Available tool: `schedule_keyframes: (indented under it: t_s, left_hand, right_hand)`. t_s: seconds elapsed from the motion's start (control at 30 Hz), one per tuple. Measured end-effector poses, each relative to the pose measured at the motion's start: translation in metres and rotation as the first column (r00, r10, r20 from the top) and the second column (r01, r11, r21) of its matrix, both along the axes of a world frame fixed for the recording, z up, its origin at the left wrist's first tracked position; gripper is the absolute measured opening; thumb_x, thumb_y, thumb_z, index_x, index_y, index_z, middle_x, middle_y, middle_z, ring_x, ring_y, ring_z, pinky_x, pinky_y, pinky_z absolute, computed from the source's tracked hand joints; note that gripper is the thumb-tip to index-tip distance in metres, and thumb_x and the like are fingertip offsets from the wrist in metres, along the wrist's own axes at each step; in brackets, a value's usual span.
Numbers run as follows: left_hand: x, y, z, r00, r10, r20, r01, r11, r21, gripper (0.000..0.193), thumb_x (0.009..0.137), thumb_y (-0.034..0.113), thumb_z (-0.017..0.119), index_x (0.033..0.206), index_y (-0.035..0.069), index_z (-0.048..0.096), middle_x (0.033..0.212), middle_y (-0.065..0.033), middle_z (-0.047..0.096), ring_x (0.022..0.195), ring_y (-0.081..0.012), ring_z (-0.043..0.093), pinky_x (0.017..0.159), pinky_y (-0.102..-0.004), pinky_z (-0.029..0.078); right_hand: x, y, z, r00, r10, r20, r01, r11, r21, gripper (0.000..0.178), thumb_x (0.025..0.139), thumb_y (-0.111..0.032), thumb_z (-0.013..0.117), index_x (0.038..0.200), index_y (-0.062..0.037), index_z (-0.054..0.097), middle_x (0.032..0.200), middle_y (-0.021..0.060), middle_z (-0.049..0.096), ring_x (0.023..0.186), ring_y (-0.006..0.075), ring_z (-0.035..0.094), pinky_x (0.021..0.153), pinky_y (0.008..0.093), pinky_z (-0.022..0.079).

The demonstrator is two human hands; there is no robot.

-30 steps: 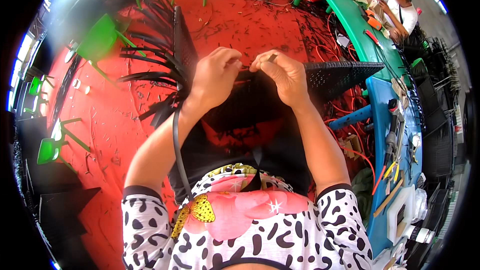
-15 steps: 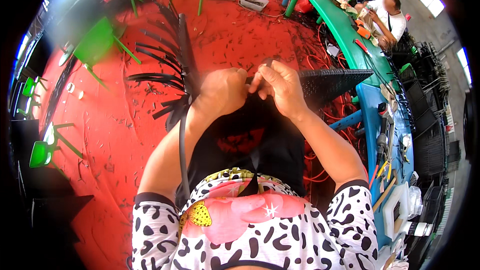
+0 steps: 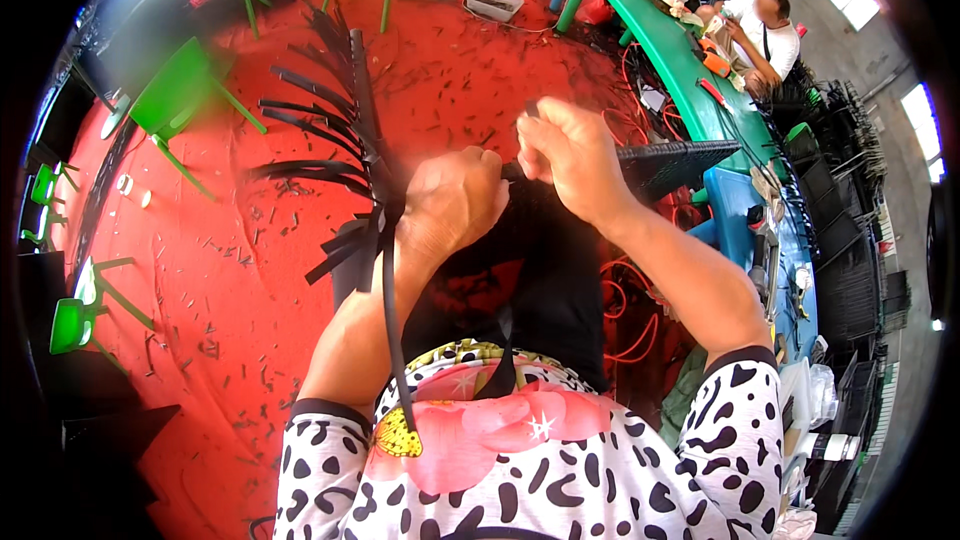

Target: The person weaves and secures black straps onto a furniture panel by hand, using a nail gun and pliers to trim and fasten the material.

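A black woven piece of flat plastic strips lies over my lap. Its tightly woven part [image 3: 680, 168] sticks out past my right hand, and loose strip ends [image 3: 315, 115] fan out on the left along a dark bar [image 3: 363, 90]. My left hand [image 3: 455, 198] is closed on the piece near its middle, knuckles up. Just right of it and a little higher, my right hand [image 3: 578, 155] is closed with a short dark strip end [image 3: 531, 110] showing at its fingers. One long strip [image 3: 392, 330] hangs across my left forearm down to my shirt.
Green chairs [image 3: 175, 90] stand at the left on a red floor covering [image 3: 230, 290] littered with black scraps. A green table [image 3: 650, 35] and a blue table [image 3: 735, 202] with tools run along the right. Another person [image 3: 768, 35] sits behind the green table. A white tray [image 3: 495, 4] lies far ahead.
My right hand has risen and drawn away from my left hand, its elbow swinging outward. My left hand has shifted slightly right and down. The long strip now hangs farther right.
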State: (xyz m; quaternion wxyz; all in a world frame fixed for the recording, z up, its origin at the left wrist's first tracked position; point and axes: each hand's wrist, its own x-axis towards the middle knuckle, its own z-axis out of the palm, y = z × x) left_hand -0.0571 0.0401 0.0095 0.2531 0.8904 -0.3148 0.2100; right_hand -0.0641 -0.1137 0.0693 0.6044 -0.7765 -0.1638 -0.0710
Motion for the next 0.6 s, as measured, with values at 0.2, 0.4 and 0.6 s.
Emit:
schedule_keyframes:
  t_s: [0.2, 0.4, 0.6]
  left_hand:
    - [-0.003, -0.005, 0.008, 1.0, 0.012, -0.018, -0.011, 1.0, 0.023, 0.018, 0.073, 0.016, 0.065, 0.078, 0.003, 0.054, 0.074, -0.0124, 0.057, 0.071, -0.0313, 0.059, 0.062, -0.0405, 0.047]
    - [-0.006, -0.006, 0.008, 0.999, 0.013, 0.034, -0.014, 0.999, 0.036, 0.018, 0.072, 0.014, 0.065, 0.079, 0.003, 0.053, 0.072, -0.0119, 0.056, 0.069, -0.0306, 0.058, 0.06, -0.0398, 0.047]
    - [-0.003, -0.004, 0.008, 0.998, -0.04, 0.056, 0.041, 0.999, -0.017, 0.022, 0.069, 0.007, 0.066, 0.086, 0.002, 0.053, 0.072, -0.0118, 0.054, 0.067, -0.0302, 0.057, 0.059, -0.0391, 0.047]
  right_hand:
    - [0.05, 0.006, -0.003, 0.987, -0.074, 0.143, 0.104, 0.971, -0.216, 0.03, 0.086, -0.016, 0.055, 0.062, -0.0009, 0.046, 0.053, 0.0088, 0.055, 0.049, 0.0165, 0.057, 0.05, 0.0321, 0.044]
    - [0.087, 0.001, -0.036, 0.988, 0.006, 0.154, 0.075, 0.854, -0.514, 0.028, 0.08, -0.023, 0.057, 0.064, -0.0011, 0.053, 0.067, 0.0187, 0.058, 0.069, 0.0377, 0.056, 0.062, 0.0448, 0.044]
    - [0.093, 0.004, -0.041, 0.997, 0.081, -0.004, -0.061, 0.718, -0.694, 0.024, 0.079, -0.026, 0.059, 0.071, -0.0039, 0.061, 0.074, 0.0187, 0.061, 0.078, 0.0374, 0.058, 0.069, 0.0459, 0.046]
